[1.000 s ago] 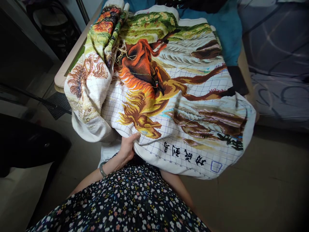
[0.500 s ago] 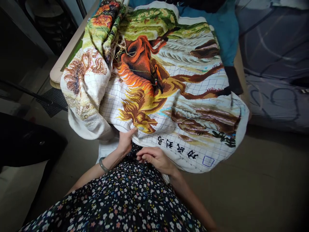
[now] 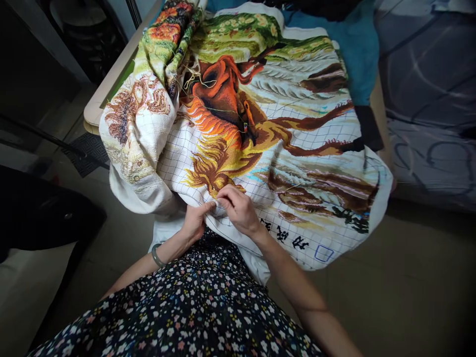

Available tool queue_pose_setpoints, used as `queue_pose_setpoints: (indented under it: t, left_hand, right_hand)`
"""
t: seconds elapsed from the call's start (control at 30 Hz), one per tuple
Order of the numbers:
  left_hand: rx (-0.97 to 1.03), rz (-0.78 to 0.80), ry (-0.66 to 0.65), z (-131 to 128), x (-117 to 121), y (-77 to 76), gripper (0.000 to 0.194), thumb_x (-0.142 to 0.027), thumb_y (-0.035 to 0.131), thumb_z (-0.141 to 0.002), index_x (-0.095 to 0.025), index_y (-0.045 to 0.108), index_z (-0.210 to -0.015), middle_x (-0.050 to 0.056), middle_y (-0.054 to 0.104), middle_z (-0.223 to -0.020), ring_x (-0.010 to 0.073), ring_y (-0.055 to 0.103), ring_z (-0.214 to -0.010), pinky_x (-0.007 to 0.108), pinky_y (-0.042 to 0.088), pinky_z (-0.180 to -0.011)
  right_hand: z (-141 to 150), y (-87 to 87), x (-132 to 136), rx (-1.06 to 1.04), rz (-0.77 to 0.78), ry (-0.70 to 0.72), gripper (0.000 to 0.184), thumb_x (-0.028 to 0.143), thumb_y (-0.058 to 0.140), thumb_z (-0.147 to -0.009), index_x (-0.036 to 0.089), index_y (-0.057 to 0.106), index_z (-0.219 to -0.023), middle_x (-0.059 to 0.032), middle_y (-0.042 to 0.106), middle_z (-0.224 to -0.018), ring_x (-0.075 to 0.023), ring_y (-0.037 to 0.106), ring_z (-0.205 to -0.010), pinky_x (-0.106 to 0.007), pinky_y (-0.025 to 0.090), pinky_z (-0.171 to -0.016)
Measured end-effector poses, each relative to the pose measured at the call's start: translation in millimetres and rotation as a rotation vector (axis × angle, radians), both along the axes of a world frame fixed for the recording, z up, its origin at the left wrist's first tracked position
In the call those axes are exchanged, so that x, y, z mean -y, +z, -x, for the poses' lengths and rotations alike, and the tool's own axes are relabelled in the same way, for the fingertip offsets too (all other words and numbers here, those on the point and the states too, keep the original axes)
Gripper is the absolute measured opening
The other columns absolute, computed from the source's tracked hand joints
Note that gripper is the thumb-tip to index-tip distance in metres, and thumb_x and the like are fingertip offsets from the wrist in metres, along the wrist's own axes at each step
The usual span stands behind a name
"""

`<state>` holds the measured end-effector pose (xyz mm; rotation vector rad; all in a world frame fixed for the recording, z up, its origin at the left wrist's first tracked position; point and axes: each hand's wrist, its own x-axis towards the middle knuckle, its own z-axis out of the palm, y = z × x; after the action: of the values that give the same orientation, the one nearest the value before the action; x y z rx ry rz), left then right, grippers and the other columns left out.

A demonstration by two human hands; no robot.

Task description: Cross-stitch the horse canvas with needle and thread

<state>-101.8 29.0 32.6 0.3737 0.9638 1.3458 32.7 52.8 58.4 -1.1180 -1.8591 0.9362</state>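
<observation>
A large cross-stitch cloth [image 3: 312, 114] with a horse picture and a drawn grid spreads over the table and hangs down in front of me. My left hand [image 3: 195, 220] grips its near edge, thumb on top and fingers underneath. Close beside that thumb, my right hand [image 3: 240, 208] is pinched just above the horse's head [image 3: 219, 183]; whatever is between its fingertips is too small to make out. Dark stitched characters [image 3: 282, 233] lie right of my right wrist, partly covered by it. Loose yellowish threads [image 3: 197, 77] rest on the cloth near its rolled left part [image 3: 137, 114].
The table's pale edge [image 3: 107, 84] shows at the left. A teal cloth [image 3: 357, 54] lies under the stitched one at the back right. To the right stands a grey patterned covered surface [image 3: 427, 99]. A dark object [image 3: 40, 213] is at the left.
My right hand has moved up from below the cloth's edge to above it, beside my left thumb. My left hand keeps its grip on the edge. The view has shifted slightly.
</observation>
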Motion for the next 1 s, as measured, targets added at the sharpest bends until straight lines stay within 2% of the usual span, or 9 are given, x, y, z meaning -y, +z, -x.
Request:
queue_pose_setpoints:
  t: [0.07, 0.13, 0.23, 0.3, 0.37, 0.53, 0.63, 0.77, 1.0]
  left_hand:
    - [0.018, 0.008, -0.025, 0, -1, 0.6, 0.074, -0.015, 0.083, -0.06, -0.021, 0.058, -0.13, 0.009, 0.069, -0.127, 0.0275, 0.061, -0.123, 0.043, 0.042, -0.111]
    - [0.041, 0.028, -0.038, 0, -2, 1.0, 0.076, -0.015, 0.085, -0.059, -0.021, 0.058, -0.13, 0.01, 0.068, -0.129, 0.028, 0.06, -0.125, 0.044, 0.041, -0.112]
    - [0.076, 0.065, -0.042, 0, -3, 0.5, 0.079, -0.015, 0.085, -0.058, -0.021, 0.057, -0.131, 0.01, 0.068, -0.13, 0.0286, 0.059, -0.127, 0.045, 0.04, -0.113]
    - [0.085, 0.081, -0.048, 1, -3, -0.1, 0.08, -0.015, 0.086, -0.058, -0.021, 0.057, -0.132, 0.01, 0.069, -0.128, 0.0291, 0.058, -0.127, 0.046, 0.04, -0.114]
    - [0.085, 0.092, -0.052, 1, -2, -0.6, 0.08, -0.016, 0.086, -0.058, -0.02, 0.057, -0.132, 0.011, 0.07, -0.125, 0.0299, 0.059, -0.126, 0.047, 0.04, -0.113]
    - [0.084, 0.111, -0.05, 1, -1, 0.4, 0.08, -0.016, 0.085, -0.057, -0.019, 0.057, -0.133, 0.011, 0.072, -0.121, 0.0297, 0.064, -0.119, 0.046, 0.042, -0.111]
    - [0.08, 0.137, -0.053, 1, 0, 1.2, 0.079, -0.016, 0.084, -0.058, -0.018, 0.058, -0.132, 0.01, 0.073, -0.117, 0.0297, 0.067, -0.112, 0.047, 0.045, -0.108]
    - [0.075, 0.124, -0.06, 0, 0, 2.1, 0.08, -0.016, 0.083, -0.057, -0.019, 0.057, -0.133, 0.01, 0.074, -0.115, 0.0293, 0.069, -0.109, 0.047, 0.046, -0.106]
    - [0.076, 0.115, -0.061, 0, -1, 3.5, 0.081, -0.016, 0.083, -0.057, -0.02, 0.057, -0.133, 0.009, 0.075, -0.114, 0.0291, 0.069, -0.108, 0.047, 0.047, -0.105]
  right_hand:
    - [-4, 2.6, -2, -0.288, 0.24, -0.024, 0.021, 0.044, 0.046, -0.1, 0.024, 0.048, -0.094, 0.0013, 0.06, -0.074, -0.0126, 0.058, -0.057, -0.025, 0.046, -0.053]
    - [-10, 7.0, -7, -0.519, 0.407, -0.04, 0.027, 0.052, 0.047, -0.098, 0.026, 0.04, -0.096, 0.0068, 0.054, -0.065, -0.0107, 0.05, -0.044, -0.022, 0.04, -0.042]
    - [-22, 14.9, -15, -0.64, 0.405, -0.114, 0.033, 0.058, 0.053, -0.094, 0.028, 0.038, -0.094, 0.0102, 0.043, -0.057, -0.0099, 0.042, -0.039, -0.022, 0.038, -0.04]
    - [-29, 18.7, -20, -0.587, 0.305, -0.162, 0.034, 0.059, 0.055, -0.093, 0.028, 0.041, -0.092, 0.0088, 0.043, -0.058, -0.0107, 0.045, -0.043, -0.024, 0.042, -0.044]
    - [-35, 20.4, -22, -0.42, 0.187, -0.139, 0.03, 0.054, 0.058, -0.092, 0.025, 0.05, -0.089, 0.005, 0.051, -0.062, -0.0122, 0.052, -0.051, -0.026, 0.046, -0.051]
    - [-39, 16.2, -18, 0.084, -0.076, 0.152, 0.014, 0.028, 0.058, -0.094, 0.021, 0.068, -0.087, -0.0027, 0.072, -0.081, -0.0155, 0.066, -0.071, -0.028, 0.051, -0.067]
    - [-36, 10.2, -15, 0.24, -0.143, 0.206, 0.017, 0.021, 0.055, -0.094, 0.021, 0.072, -0.093, -0.0044, 0.076, -0.087, -0.0174, 0.07, -0.08, -0.028, 0.052, -0.073]
    - [-35, 3.7, -13, 0.314, -0.173, 0.18, 0.019, 0.018, 0.056, -0.093, 0.021, 0.074, -0.099, -0.0057, 0.078, -0.094, -0.0191, 0.072, -0.087, -0.029, 0.054, -0.079]
    - [-34, 0.6, -15, 0.34, -0.192, 0.173, 0.019, 0.017, 0.057, -0.093, 0.021, 0.074, -0.099, -0.0048, 0.078, -0.094, -0.0188, 0.073, -0.086, -0.028, 0.054, -0.077]
